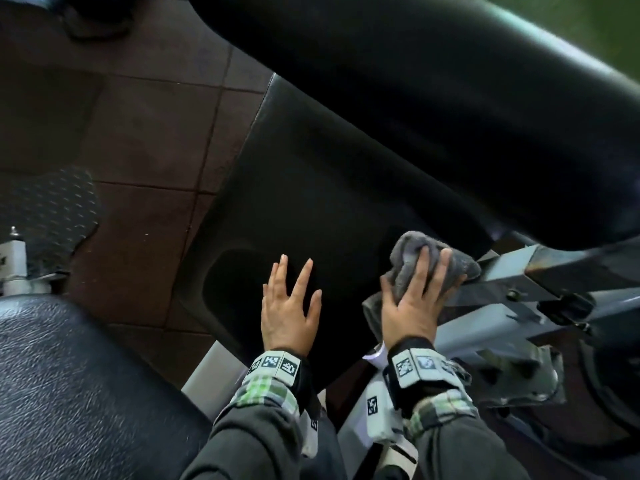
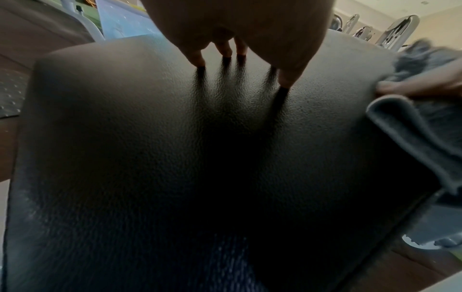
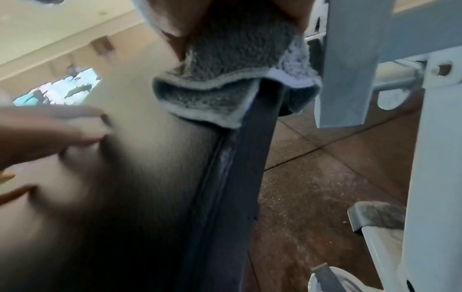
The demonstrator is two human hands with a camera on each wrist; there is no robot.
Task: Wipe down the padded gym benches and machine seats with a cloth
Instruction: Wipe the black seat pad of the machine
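Note:
A black padded machine seat [image 1: 304, 188] fills the middle of the head view. My left hand [image 1: 290, 299] lies flat on it with straight, spread fingers [image 2: 197, 57], near the front edge. My right hand [image 1: 415, 292] holds a bunched grey cloth [image 1: 412, 258] against the seat's right edge, next to the frame. In the right wrist view the cloth [image 3: 232, 79] drapes over the seat's side seam [image 3: 225, 158]. The left wrist view shows the textured seat surface [image 2: 175, 158] and the cloth [image 2: 412, 128] at the right.
A large black backrest pad [image 1: 433, 98] slopes above the seat. The grey metal frame [image 1: 519, 299] runs to the right, close to the cloth. Another black pad [image 1: 69, 393] sits at lower left. Brown floor tiles [image 1: 138, 133] and a tread plate [image 1: 52, 209] lie left.

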